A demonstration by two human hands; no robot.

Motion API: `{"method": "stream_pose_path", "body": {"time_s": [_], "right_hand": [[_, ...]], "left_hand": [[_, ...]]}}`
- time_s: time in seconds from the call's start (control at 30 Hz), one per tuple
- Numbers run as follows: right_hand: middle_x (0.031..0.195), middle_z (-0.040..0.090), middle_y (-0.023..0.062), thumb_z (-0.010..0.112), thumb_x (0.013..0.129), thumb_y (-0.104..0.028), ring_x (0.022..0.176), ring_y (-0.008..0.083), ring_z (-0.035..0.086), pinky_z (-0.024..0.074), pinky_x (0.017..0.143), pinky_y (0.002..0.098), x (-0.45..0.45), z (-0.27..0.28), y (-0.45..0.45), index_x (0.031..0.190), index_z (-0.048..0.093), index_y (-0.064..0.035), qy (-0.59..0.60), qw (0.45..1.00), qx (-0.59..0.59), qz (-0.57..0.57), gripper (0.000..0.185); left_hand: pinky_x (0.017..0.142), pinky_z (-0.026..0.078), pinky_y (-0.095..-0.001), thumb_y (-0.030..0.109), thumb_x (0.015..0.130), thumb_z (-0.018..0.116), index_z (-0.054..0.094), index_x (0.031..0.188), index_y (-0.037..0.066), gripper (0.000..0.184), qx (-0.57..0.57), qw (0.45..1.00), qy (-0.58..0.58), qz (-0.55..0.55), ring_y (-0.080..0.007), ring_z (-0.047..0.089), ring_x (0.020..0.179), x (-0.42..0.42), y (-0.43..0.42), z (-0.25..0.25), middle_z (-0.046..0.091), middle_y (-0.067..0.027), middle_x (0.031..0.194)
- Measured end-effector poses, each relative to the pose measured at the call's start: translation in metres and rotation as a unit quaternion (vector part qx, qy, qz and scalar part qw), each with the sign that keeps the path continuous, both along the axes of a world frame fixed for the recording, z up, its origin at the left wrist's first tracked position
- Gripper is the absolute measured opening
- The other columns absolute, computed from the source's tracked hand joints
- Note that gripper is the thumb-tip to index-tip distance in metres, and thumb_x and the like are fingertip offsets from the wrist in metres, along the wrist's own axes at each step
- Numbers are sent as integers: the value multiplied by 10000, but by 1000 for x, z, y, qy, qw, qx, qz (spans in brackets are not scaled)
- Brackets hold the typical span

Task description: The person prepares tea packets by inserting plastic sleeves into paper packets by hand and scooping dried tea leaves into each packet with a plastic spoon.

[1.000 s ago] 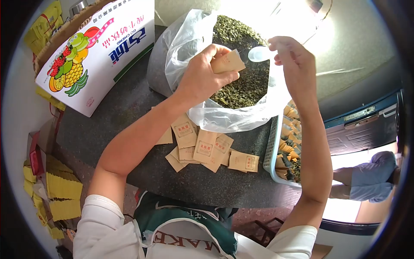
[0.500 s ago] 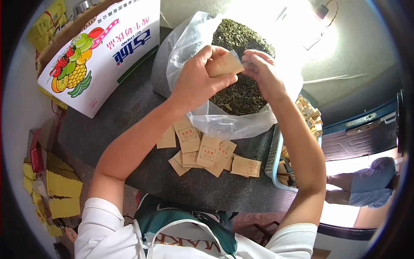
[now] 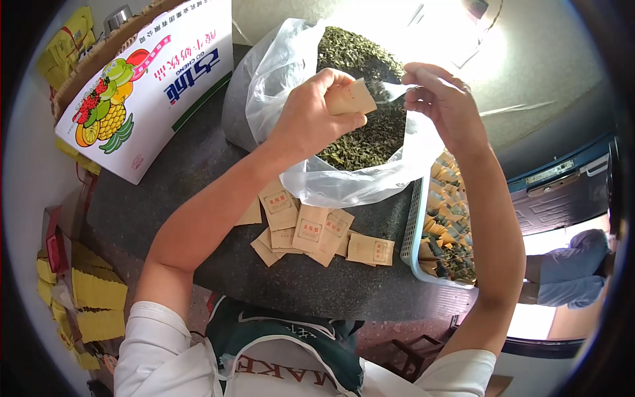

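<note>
My left hand [image 3: 311, 109] is closed around a small brown paper packet [image 3: 350, 98] with faint red print, held over the bag. To its right, the fingertips of my right hand [image 3: 446, 102] are pinched on a thin, pale, translucent piece [image 3: 395, 91] that reaches toward the packet's end; what it is I cannot make out. Below both hands stands a large clear plastic bag [image 3: 264, 79], its mouth spread wide, full of dried green tea leaves [image 3: 360, 147]. Several flat brown packets with red and dark print [image 3: 309, 228] lie overlapping on the dark table, nearer my body.
A light-blue plastic basket [image 3: 411, 231] at the right holds many packets with dark tops. A white printed carton [image 3: 149, 92] stands at the left on the dark table [image 3: 198, 218]. Yellow bundles [image 3: 99, 291] lie lower left. A person's legs [image 3: 572, 271] show at far right.
My right hand has moved right and slightly up, away from the packet, with the pale piece stretching between them. My left hand still holds the packet. The view has shifted slightly, showing more of the basket.
</note>
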State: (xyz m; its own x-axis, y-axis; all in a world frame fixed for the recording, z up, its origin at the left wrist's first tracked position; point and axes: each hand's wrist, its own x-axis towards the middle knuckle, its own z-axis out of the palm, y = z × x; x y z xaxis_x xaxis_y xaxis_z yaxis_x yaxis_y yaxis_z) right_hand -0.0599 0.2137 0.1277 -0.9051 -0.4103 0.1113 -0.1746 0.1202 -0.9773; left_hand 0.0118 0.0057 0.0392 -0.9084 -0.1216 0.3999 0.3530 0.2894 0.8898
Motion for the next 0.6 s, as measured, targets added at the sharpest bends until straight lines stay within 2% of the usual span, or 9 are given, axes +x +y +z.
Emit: {"method": "stream_pose_path", "body": {"time_s": [0.13, 0.2, 0.27, 0.3, 0.37, 0.47, 0.6], "right_hand": [[959, 669, 27, 569, 985, -177, 783, 88, 602, 541, 747, 260, 18, 4, -24, 1128, 686, -6, 58, 992, 111, 19, 252], [942, 670, 20, 554, 988, -174, 777, 83, 592, 531, 743, 254, 22, 5, -31, 1110, 689, 1, 82, 988, 125, 37, 252], [941, 672, 12, 535, 989, -154, 766, 87, 577, 511, 716, 247, 29, 12, -34, 1092, 693, -1, 178, 968, 168, 50, 243], [941, 672, 12, 535, 989, -154, 766, 87, 577, 511, 716, 247, 32, 15, -33, 1092, 693, -1, 178, 968, 168, 51, 243], [950, 675, 17, 526, 987, -133, 778, 89, 564, 490, 718, 246, 35, 23, -29, 1081, 693, 4, 311, 932, 185, 34, 236], [965, 682, 27, 522, 983, -109, 798, 90, 559, 482, 740, 249, 42, 33, -24, 1085, 692, 3, 381, 907, 177, 11, 228], [970, 690, 36, 520, 999, -110, 804, 87, 559, 479, 750, 244, 36, 30, -14, 1096, 699, -15, 368, 908, 196, -37, 224]], "left_hand": [[856, 538, -351, 204, 731, 808, 606, 1138, 6, 495, 12, 1000, 16, -19, -227, 674, 948, -3, 10, 0, 685, -152, 1022], [853, 538, -351, 203, 729, 808, 606, 1140, 7, 498, 17, 1000, 14, -22, -227, 673, 938, -3, 13, 0, 685, -150, 1013], [836, 539, -343, 203, 739, 817, 606, 1144, 11, 495, 38, 999, -12, -12, -212, 667, 928, -4, 14, -1, 683, -133, 1002], [836, 539, -343, 203, 739, 817, 606, 1144, 11, 495, 38, 999, -11, -11, -212, 667, 928, -5, 13, -2, 683, -133, 1002], [821, 541, -326, 204, 749, 833, 602, 1164, 19, 510, 91, 995, -13, -41, -193, 660, 913, -6, 13, -3, 676, -117, 1005], [806, 543, -308, 205, 753, 844, 596, 1183, 23, 529, 90, 995, 0, -36, -176, 653, 905, -8, 10, -5, 666, -104, 1007], [806, 546, -301, 198, 761, 839, 590, 1189, 11, 529, 95, 995, 13, -33, -173, 652, 907, -5, 8, -5, 657, -104, 1024]]}}
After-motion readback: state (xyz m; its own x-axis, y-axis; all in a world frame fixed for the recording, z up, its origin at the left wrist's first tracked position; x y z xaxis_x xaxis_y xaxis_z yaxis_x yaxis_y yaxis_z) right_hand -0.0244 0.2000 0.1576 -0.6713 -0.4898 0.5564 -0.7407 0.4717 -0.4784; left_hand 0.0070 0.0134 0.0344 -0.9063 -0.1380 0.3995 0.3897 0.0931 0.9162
